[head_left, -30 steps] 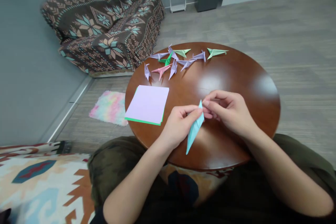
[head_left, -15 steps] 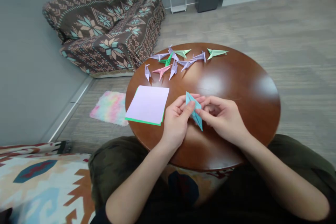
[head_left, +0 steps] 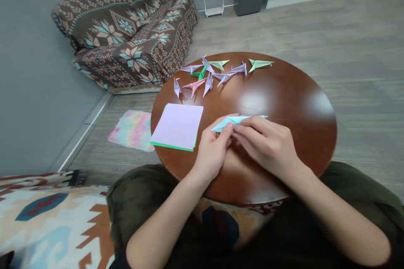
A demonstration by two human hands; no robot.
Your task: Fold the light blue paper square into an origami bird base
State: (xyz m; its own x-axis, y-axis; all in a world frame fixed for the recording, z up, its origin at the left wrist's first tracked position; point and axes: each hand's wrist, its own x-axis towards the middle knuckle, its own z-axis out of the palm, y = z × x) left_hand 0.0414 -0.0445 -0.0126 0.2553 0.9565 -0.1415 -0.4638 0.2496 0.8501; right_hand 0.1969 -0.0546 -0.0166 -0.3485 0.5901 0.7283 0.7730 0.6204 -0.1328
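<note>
A light blue folded paper (head_left: pixel 227 122), long and narrow with pointed ends, lies crosswise between my hands above the near part of the table. My left hand (head_left: pixel 213 143) pinches it from the left, thumb on its near side. Bent fingers of my right hand (head_left: pixel 268 141) grip its near edge and cover part of it; its right tip shows beyond them. To the left is a stack of square paper (head_left: pixel 178 126), lilac on top with a green edge underneath. Several folded paper cranes (head_left: pixel 208 83) in lilac, green and pink lie toward the table's far side.
The round brown wooden table (head_left: pixel 303 113) stands over my knees. Past it on the left is a sofa (head_left: pixel 126 38) under a patterned cover, with a pastel fluffy mat (head_left: pixel 131 130) on the floor. A white rack (head_left: pixel 213 10) stands at the back.
The blue paper has turned from a steep slant to nearly level, its ends now pointing left and right. My right hand has shifted slightly left, its fingers closing over the paper.
</note>
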